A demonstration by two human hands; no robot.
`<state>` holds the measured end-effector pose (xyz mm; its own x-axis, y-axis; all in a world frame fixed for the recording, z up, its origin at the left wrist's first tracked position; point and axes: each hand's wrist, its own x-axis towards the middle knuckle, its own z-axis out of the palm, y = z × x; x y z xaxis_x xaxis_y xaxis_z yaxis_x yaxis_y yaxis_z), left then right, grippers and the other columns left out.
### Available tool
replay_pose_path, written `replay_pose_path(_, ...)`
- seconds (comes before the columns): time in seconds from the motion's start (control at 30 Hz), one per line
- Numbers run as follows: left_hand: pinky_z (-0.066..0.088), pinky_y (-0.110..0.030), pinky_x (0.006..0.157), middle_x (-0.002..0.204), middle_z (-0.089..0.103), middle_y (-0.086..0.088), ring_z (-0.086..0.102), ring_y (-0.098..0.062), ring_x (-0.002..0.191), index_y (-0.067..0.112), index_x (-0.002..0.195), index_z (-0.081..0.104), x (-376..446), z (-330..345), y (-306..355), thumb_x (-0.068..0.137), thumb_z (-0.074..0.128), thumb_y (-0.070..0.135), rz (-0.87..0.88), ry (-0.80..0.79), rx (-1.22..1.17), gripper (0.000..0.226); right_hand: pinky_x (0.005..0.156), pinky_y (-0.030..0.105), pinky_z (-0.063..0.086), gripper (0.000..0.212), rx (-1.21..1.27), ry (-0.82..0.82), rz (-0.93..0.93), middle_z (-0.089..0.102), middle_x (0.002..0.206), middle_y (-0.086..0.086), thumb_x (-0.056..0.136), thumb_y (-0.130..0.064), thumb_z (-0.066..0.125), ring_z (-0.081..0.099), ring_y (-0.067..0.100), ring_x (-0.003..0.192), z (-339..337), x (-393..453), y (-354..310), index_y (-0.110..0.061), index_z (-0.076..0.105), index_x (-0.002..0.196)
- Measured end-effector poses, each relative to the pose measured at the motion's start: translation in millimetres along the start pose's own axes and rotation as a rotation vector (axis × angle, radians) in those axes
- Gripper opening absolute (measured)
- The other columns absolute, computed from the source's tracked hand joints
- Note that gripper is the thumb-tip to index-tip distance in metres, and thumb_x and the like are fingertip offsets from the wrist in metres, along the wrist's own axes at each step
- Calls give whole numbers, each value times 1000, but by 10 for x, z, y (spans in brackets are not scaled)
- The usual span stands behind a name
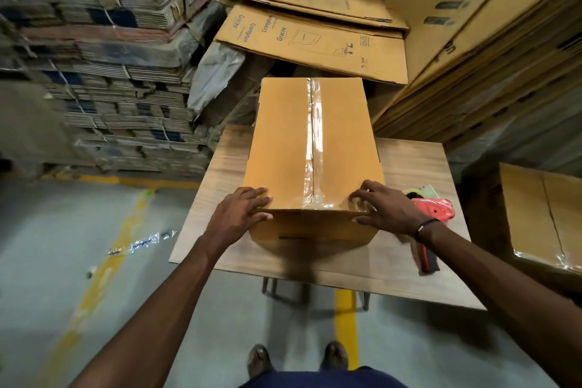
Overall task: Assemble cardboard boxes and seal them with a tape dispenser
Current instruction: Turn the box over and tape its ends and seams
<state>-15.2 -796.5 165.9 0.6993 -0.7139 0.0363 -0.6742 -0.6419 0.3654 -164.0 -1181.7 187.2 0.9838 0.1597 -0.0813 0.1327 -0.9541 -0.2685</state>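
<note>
The cardboard box (311,148) sits on the small table (220,198), with shiny tape (315,135) down its middle. The left hand (242,214) and right hand (387,208) press flat, fingers spread, on the box's near corners, probably to rub the tape end down. The red tape dispenser (436,214) lies just right of the box, likely kept close for next time.

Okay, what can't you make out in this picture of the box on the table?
Head view only:
- Tape dispenser: partly hidden by the right hand and wrist.
- Box: underside and far end are out of sight.
- Second taped box: cut off by the right edge.
- Flat cartons stacked left: print blurred.
</note>
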Motion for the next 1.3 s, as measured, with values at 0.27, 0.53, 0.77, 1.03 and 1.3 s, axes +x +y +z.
replay_pose_path(0.27,49,-30,81,147,57,15,51,-13,119,37,131,71,49,-38,62,103,57,41,13,45,9,31,87,34,55,46,152,15,-6,49,131,-4,97,-50,67,58,14,105,296,598,-929,-35,54,139)
replay_pose_path(0.53,49,-24,80,156,48,14,45,-10,125,37,147,54,12,-63,-305,105,59,24,187,-32,57,45,84,31,50,44,189,-13,-23,52,118,-3,99,-30,69,53,12,97,339,817,-1063,-35,54,140)
replay_pose_path(0.77,48,-21,100,157,46,8,44,-7,137,34,147,55,-56,-35,-470,101,62,9,163,-13,-149,53,89,35,49,55,175,-69,-42,53,123,1,98,-18,69,54,20,104,319,824,-980,-33,51,148)
replay_pose_path(1.03,49,-17,64,87,68,6,65,-5,78,22,107,60,-320,79,-190,88,79,10,-295,294,-383,30,85,29,47,55,218,-5,24,48,114,-8,95,-13,68,50,12,97,437,794,-1045,-37,54,142)
replay_pose_path(1.3,47,-17,67,91,71,-2,68,-12,80,16,108,60,-264,142,157,88,73,-5,-584,412,-462,32,82,32,49,55,246,40,30,48,112,-7,93,-11,64,51,14,93,467,764,-1079,-38,55,139)
